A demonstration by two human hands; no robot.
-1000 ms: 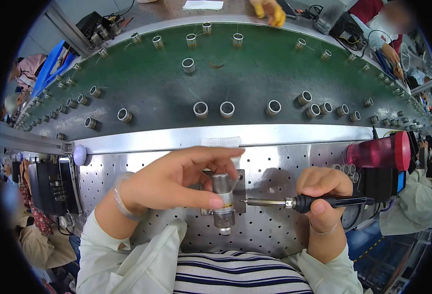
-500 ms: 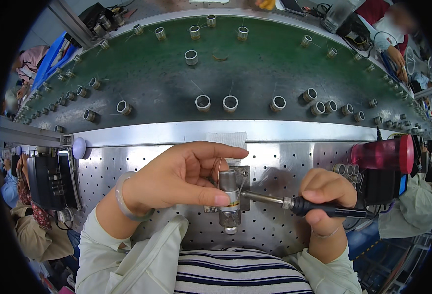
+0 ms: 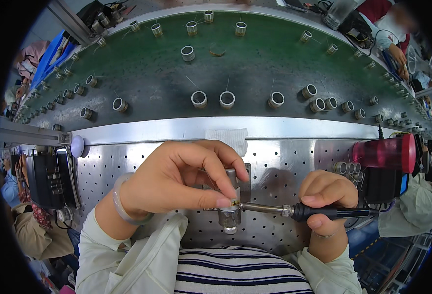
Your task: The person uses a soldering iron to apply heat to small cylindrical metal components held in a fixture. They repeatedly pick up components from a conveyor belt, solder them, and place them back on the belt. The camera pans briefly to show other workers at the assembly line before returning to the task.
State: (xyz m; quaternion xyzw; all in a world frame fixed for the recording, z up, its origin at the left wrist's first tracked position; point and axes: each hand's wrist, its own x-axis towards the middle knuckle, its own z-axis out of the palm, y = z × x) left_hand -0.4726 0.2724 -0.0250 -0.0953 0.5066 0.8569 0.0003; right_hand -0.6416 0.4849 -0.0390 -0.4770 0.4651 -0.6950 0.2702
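Note:
My right hand [image 3: 329, 198] is wrapped round a soldering iron [image 3: 319, 211] with a black handle and a metal shaft. The iron's tip meets the side of an upright metal cylinder [image 3: 229, 216] with a rounded end, held on a small metal plate [image 3: 244, 188]. My left hand [image 3: 186, 174] reaches over that cylinder. Its thumb and forefinger pinch together right at the iron's tip, and whatever is between them is too small to make out. The fingers cover much of the cylinder's upper part.
Beyond the perforated metal bench [image 3: 142, 164] runs a green conveyor belt [image 3: 142, 61] carrying many metal rings with thin wires. A white cloth [image 3: 230, 139] lies at the bench's far edge. At right stand stacked rings [image 3: 341, 168] and a red container [image 3: 387, 153]. Co-workers sit on both sides.
My left forefinger has come down to close with the thumb at the cylinder's side. The iron's tip has moved slightly down to that spot. Belt rings shifted slightly in view.

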